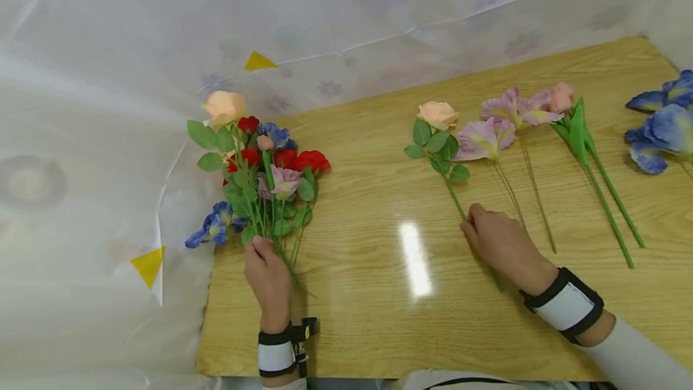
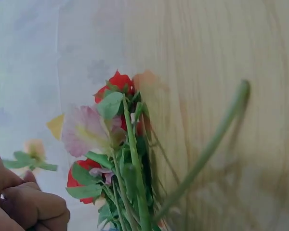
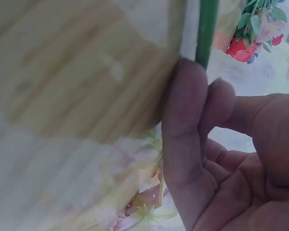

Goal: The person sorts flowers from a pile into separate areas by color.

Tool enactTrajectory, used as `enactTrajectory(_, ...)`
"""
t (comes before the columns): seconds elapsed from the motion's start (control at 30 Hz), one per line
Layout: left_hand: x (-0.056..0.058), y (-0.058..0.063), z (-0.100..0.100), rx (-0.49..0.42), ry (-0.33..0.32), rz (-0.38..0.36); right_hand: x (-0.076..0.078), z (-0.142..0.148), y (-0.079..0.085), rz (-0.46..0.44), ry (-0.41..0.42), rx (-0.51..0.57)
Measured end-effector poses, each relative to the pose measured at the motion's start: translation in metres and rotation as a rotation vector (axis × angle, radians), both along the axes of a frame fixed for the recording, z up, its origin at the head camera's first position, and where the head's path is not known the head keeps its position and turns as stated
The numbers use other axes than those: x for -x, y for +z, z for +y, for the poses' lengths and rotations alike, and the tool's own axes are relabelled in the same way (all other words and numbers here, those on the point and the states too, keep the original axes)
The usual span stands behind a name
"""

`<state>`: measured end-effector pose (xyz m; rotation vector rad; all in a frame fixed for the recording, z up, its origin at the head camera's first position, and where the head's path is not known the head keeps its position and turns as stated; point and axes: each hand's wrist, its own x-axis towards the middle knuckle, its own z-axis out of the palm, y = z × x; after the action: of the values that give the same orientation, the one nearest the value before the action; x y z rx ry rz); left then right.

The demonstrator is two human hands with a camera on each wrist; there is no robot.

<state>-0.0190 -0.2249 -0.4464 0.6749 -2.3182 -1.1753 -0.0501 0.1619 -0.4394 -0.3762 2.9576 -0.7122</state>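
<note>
A mixed bunch of artificial flowers [image 1: 271, 179], with red, purple, blue and peach blooms, lies at the table's left. At its lower stems my left hand [image 1: 267, 275] grips with curled fingers; exactly which stems it holds is hidden. A peach rose [image 1: 224, 107] tops the bunch. Farther right, a second peach rose [image 1: 437, 115] lies with its leafy stem pointing towards me. My right hand [image 1: 503, 245] pinches that stem between thumb and fingers; the right wrist view shows the green stem [image 3: 207, 33] at the fingertips.
Beside the right hand lie two light purple irises [image 1: 484, 139] and pink tulips [image 1: 561, 98] with long green stems. Blue irises [image 1: 668, 125] are at the far right. A patterned white sheet [image 1: 346, 23] with yellow triangles borders the wooden table [image 1: 368, 330] at the back and left.
</note>
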Motion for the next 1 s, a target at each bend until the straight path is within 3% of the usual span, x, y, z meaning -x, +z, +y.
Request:
enactTrajectory(0.13, 0.000, 0.004, 0.007, -0.045, 0.002, 0.134, 0.001, -0.001, 0.001, 0.021, 0.015, 0.025)
enactTrajectory(0.23, 0.002, 0.009, 0.017, -0.094, -0.041, 0.258, 0.001, -0.005, 0.005, 0.029, 0.019, 0.049)
enactTrajectory(0.33, 0.004, 0.015, 0.034, -0.208, -0.151, 0.402, -0.001, -0.012, 0.013, -0.008, 0.031, 0.119)
enactTrajectory(0.47, 0.006, 0.023, 0.065, -0.393, -0.376, 0.544, -0.005, -0.027, 0.026, -0.058, 0.098, 0.261)
enactTrajectory(0.63, 0.007, 0.030, 0.104, -0.547, -0.605, 0.609, -0.011, -0.045, 0.035, -0.069, 0.191, 0.415)
enactTrajectory(0.8, 0.008, 0.036, 0.130, -0.659, -0.815, 0.638, -0.017, -0.056, 0.041, -0.193, 0.248, 0.594)
enactTrajectory(1.0, 0.004, 0.045, 0.144, -0.617, -0.967, 0.554, -0.023, -0.067, 0.047, -0.346, 0.361, 0.743)
